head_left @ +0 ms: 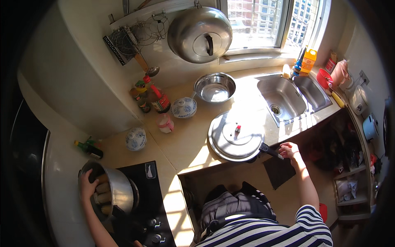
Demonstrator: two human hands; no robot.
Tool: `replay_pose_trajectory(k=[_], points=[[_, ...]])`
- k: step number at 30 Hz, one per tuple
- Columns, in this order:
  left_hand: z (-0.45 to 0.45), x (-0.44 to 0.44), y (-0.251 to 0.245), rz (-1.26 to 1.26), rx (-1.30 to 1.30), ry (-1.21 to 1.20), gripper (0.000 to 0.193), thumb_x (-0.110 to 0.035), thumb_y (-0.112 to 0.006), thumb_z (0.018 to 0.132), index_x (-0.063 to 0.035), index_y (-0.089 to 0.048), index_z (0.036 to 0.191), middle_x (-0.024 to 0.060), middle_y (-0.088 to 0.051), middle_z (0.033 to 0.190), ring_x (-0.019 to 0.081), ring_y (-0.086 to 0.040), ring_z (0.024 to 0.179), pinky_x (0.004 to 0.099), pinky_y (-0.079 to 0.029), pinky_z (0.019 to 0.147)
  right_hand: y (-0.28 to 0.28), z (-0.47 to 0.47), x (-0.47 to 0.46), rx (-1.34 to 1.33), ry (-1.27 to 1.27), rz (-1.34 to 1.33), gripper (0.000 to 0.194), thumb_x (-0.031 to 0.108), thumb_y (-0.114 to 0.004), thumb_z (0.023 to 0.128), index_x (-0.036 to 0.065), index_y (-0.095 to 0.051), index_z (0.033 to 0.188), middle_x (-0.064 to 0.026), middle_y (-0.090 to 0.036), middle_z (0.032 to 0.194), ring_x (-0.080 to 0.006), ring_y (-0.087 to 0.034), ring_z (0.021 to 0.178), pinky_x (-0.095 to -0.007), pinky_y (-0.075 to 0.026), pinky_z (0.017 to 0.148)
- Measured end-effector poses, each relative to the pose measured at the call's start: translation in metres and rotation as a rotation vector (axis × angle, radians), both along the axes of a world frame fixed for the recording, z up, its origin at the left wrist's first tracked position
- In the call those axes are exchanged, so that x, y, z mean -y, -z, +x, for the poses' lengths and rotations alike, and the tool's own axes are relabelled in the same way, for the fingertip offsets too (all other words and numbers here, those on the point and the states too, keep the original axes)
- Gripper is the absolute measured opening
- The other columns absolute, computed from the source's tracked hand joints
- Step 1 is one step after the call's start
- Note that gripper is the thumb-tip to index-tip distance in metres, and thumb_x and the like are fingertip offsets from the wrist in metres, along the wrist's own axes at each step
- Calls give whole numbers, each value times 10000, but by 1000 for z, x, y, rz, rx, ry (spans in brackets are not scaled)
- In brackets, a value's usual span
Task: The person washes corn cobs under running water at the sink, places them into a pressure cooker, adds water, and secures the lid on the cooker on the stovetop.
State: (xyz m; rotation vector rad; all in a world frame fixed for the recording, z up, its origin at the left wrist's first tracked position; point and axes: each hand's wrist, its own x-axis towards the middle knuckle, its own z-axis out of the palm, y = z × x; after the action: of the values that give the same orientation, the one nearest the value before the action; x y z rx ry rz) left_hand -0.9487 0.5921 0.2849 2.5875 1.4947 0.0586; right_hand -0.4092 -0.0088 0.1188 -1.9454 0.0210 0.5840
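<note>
My left hand [87, 185] is at the near-wall side of a deep metal pot [120, 188] on the black hob [154, 213]. Its fingers reach over the rim beside several pale brown, roll-shaped pieces [103, 187] inside; whether they grip one or the rim cannot be told. Off the counter's front edge, my right hand [289, 150] hangs with loosely bent fingers, holding nothing visible. It is close to the end of the black handle [271, 151] of a large metal pressure-cooker lid [225, 132], which lies on the counter.
Behind the lid stand a metal basin [215, 87], a patterned lidded bowl [184, 107] and sauce bottles [159, 98]. A second lidded bowl [135, 139] and a green bottle [89, 149] are near the hob. A double sink [282, 97] is at the right; a large domed lid [200, 34] hangs above.
</note>
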Motion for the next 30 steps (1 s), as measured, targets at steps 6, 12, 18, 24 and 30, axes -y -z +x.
replay_pose_trajectory(k=[6,12,18,24,30], points=[[47,35,-10,144,18,-26,358,-167,-645,796,-54,-560,1126,147,-513,1195,316,-457,1147,422,-390,962,40,-6,-17,692,-594,-660,534,346,-753,606,36,-583,1007,-167,-608,922,-315,-588,873,-379,-482,785],[97,104,-40,172,2,32,309,-158,-646,788,-74,-585,1079,155,-481,1233,317,-423,1183,432,-355,994,69,12,-36,599,-673,-669,445,316,-754,606,45,-560,901,-172,-633,786,-353,-618,776,-424,-506,701],[133,176,-37,184,106,212,321,-141,-657,760,-88,-598,1071,167,-464,1250,347,-359,1235,465,-221,1068,94,29,-32,446,-706,-647,454,349,-747,624,57,-570,924,-175,-639,862,-341,-619,841,-418,-502,748],[179,240,-3,204,89,310,330,-127,-687,710,-111,-628,1033,165,-474,1255,350,-364,1240,453,-256,1057,98,42,-35,73,-631,-435,417,302,-706,614,-3,-654,893,-212,-644,848,-340,-631,828,-381,-499,767],[236,314,43,94,170,402,313,-136,-668,728,-101,-625,1036,153,-480,1251,364,-374,1232,460,-248,1060,68,20,-35,176,-627,-467,330,278,-653,660,76,-662,921,-156,-655,833,-305,-638,813,-374,-505,728]])
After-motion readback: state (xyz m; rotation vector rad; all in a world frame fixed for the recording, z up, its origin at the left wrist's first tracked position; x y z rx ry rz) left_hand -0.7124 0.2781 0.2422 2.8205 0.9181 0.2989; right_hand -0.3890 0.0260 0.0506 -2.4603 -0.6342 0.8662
